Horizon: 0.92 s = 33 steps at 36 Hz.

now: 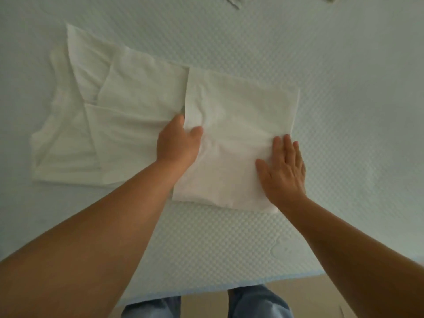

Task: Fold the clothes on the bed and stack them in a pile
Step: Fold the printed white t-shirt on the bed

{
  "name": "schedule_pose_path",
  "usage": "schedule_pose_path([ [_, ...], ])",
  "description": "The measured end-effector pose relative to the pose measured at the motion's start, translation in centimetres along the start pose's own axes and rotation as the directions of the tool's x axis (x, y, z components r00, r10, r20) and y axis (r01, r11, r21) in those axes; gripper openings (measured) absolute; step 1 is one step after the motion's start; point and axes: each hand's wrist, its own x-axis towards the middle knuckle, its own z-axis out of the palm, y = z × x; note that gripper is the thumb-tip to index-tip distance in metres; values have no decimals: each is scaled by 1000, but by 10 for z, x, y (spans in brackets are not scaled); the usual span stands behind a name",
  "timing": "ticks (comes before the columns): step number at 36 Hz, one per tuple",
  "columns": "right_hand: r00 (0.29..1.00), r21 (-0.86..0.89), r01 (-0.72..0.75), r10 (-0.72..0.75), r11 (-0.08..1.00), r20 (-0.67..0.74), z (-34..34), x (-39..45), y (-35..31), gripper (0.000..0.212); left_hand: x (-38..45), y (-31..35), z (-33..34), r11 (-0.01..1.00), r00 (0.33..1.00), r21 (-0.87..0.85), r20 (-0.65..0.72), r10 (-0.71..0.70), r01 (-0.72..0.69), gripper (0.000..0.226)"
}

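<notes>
A white garment (128, 115) lies spread on the bed (344, 111), its sleeves folded inward on the left part. Its right part is doubled over into a flat rectangle (241, 111). My left hand (177, 141) grips the left edge of that folded layer, thumb on top and fingers tucked under the cloth. My right hand (283, 171) rests flat on the rectangle's right side, fingers straight and spread, pressing it down.
The bed's near edge (206, 288) runs across the bottom, with the floor and my legs in jeans (257, 304) below it. Bits of other cloth (234, 1) peek in at the top edge. Bare quilted mattress surrounds the garment.
</notes>
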Motion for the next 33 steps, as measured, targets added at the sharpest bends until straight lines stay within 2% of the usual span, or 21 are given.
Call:
schedule_pose_path([
  [4,997,3,76,-76,997,-28,11,-6,10,79,-1,5,-1,991,984,11,-118,133,-133,22],
  [9,995,-11,100,-100,995,-10,22,-13,17,78,8,-2,-1,996,996,83,-91,25,-17,30],
  [13,995,15,98,-97,995,-17,26,-15,21,79,2,-3,-1,999,995,29,-93,34,-32,37],
  [16,997,78,48,-42,996,-67,24,-16,21,79,-7,-3,0,997,997,-67,-64,-36,32,46],
  [19,989,213,-86,110,973,-103,17,-17,22,77,-19,-11,-1,985,990,-110,-34,-135,130,53],
  [22,975,374,-194,221,907,-28,13,-24,22,60,-29,-17,-2,980,984,-92,-7,-177,176,48],
  [25,958,445,-288,256,848,132,15,-28,25,33,-38,-18,-1,993,994,12,-2,-114,114,42],
  [27,946,485,-324,270,812,181,17,-25,31,22,-41,-15,-2,998,998,24,-24,-55,56,40],
  [30,940,541,-340,273,769,203,18,-22,39,16,-42,-13,-3,999,998,38,-47,40,-38,44],
  [33,950,547,-312,238,777,203,19,-24,41,15,-42,-21,-2,990,1000,140,-7,26,-24,52],
])
